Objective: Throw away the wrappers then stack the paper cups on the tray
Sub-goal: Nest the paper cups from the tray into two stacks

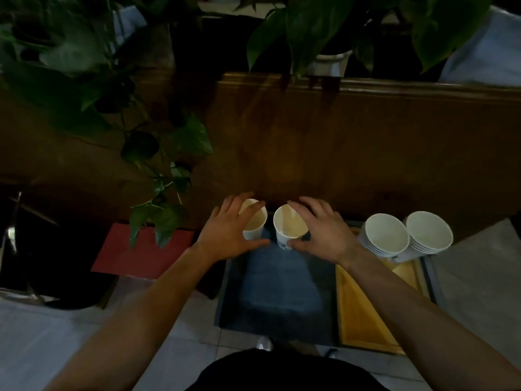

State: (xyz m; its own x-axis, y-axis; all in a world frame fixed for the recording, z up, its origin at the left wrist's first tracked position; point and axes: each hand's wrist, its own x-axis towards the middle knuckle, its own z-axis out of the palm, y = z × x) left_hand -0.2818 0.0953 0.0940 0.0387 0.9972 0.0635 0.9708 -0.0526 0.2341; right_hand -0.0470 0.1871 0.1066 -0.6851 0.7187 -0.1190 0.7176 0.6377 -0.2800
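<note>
Item: dark tray (pixel 277 292), lying flat on the surface in front of me, its far edge close to a wooden panel (pixel 352 142). I read it as the place set for stacking.

Item: left cup (pixel 253 221), upright at the tray's far edge. My left hand (pixel 225 232) wraps it, fingers curled over the far rim and thumb across the near side, a hold suited to lifting it straight up.

Item: right cup (pixel 290 225), upright just beside the first, apart from it by a narrow gap. My right hand (pixel 324 230) grips it in the same way, fingers on the far rim and thumb low on the near wall. I judge that one cup is about to be nested in the other.

Item: two stacks of cups (pixel 387 235) and (pixel 428 231), right of the tray, standing at the far end of a yellow wooden board (pixel 363 311). Rims show layered, so nesting there is already done.

Item: wrappers. None visible on the tray or the surface; I judge that part done.

Item: dark bin (pixel 42 249), far left, likely for the waste; its contents cannot be made out.

Item: red sheet (pixel 141 252) left of the tray, under hanging plant leaves (pixel 158 221).
</note>
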